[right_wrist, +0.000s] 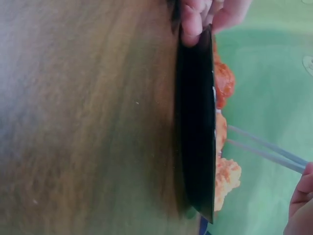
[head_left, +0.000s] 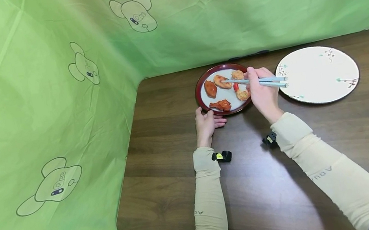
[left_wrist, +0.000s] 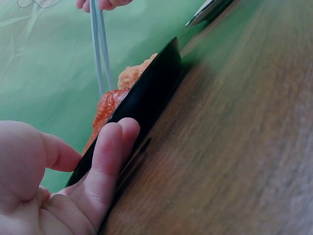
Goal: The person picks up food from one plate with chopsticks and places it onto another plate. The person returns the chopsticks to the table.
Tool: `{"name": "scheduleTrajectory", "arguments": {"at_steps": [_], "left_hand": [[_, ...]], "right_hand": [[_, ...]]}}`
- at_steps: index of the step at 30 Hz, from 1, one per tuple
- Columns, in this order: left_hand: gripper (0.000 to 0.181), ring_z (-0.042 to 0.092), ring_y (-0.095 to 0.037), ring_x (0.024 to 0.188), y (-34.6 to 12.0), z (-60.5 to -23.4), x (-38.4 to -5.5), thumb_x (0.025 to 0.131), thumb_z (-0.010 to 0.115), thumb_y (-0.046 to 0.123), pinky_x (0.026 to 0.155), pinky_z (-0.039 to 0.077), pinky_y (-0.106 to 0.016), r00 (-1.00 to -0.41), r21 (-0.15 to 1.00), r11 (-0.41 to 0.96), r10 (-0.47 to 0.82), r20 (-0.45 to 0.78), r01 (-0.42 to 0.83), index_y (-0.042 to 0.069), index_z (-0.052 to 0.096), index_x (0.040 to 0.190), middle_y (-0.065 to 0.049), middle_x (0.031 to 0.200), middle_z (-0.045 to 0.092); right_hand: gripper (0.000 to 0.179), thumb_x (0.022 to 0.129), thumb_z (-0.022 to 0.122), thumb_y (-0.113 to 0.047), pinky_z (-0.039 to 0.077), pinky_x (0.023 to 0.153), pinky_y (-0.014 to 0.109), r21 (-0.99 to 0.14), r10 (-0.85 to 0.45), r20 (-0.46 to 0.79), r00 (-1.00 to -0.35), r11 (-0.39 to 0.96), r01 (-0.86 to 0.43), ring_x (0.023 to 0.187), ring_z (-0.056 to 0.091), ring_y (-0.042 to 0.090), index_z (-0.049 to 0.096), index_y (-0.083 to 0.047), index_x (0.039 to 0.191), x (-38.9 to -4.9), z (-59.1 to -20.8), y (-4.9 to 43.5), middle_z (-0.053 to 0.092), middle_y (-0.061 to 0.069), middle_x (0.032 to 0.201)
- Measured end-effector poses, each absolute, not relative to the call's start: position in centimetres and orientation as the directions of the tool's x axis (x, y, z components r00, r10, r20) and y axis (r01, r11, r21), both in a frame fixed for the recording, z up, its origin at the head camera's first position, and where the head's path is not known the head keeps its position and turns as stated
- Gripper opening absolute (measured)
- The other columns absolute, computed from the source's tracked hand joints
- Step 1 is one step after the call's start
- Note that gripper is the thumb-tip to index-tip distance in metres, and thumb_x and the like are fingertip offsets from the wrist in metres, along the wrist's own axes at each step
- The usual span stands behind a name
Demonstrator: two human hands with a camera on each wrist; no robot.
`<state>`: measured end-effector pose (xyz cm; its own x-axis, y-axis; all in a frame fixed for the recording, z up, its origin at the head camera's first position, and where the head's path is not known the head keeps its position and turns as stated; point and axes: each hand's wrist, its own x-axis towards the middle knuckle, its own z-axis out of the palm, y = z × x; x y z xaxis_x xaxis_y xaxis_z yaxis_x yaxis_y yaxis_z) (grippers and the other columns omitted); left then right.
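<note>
My right hand (head_left: 263, 93) holds a pair of light blue chopsticks (head_left: 267, 80), their tips at a golden-brown food piece (head_left: 219, 79) on a round plate with a dark red rim (head_left: 199, 99). In the left wrist view, my left hand (left_wrist: 63, 181) grips the near edge of that plate, thumb at the rim and fingers against the dark underside. Also on the plate are a glazed brown piece (head_left: 211, 89), a reddish drumstick-shaped piece (head_left: 221, 105), a fried lump (head_left: 237, 75) and a shrimp-like piece with a red end (head_left: 242, 93), partly behind the right hand.
A larger white oval plate (head_left: 318, 75) with a floral pattern and dark edge lies to the right, close to the right hand. The brown wooden table (head_left: 154, 151) ends at the left, and a green cloth (head_left: 180, 40) hangs behind it.
</note>
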<state>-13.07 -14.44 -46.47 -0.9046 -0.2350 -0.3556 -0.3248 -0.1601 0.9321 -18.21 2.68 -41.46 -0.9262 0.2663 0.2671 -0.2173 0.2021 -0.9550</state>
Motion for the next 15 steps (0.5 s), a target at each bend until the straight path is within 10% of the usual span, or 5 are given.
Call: {"name": "scheduleTrajectory", "arguments": {"at_steps": [9, 15], "left_hand": [[0.058, 0.067, -0.017, 0.056, -14.4, -46.5, -13.1, 0.100, 0.037, 0.005, 0.055, 0.062, -0.030, -0.892, 0.923, -0.167, -0.244, -0.380, -0.347, 0.003, 0.010, 0.151, -0.030, 0.096, 0.068], [0.057, 0.068, -0.019, 0.057, -14.4, -46.4, -13.1, 0.100, 0.037, 0.005, 0.055, 0.062, -0.030, -0.893, 0.924, -0.166, -0.246, -0.376, -0.344, 0.003, 0.010, 0.151, -0.031, 0.096, 0.068]], "right_hand": [[0.038, 0.101, 0.050, -0.026, 0.045, 0.060, 0.010, -0.931, 0.240, 0.349, -0.906, 0.197, -0.307, 0.063, 0.054, -0.006, 0.072, 0.003, 0.092, -17.3, -39.7, 4.7, 0.057, -0.017, 0.077], [0.027, 0.095, 0.054, -0.008, 0.038, 0.073, 0.007, -0.653, -0.014, 0.714, -0.700, 0.347, -0.673, 0.079, 0.049, -0.005, 0.069, 0.009, 0.080, -15.4, -38.6, 8.0, 0.061, 0.012, 0.074]]}}
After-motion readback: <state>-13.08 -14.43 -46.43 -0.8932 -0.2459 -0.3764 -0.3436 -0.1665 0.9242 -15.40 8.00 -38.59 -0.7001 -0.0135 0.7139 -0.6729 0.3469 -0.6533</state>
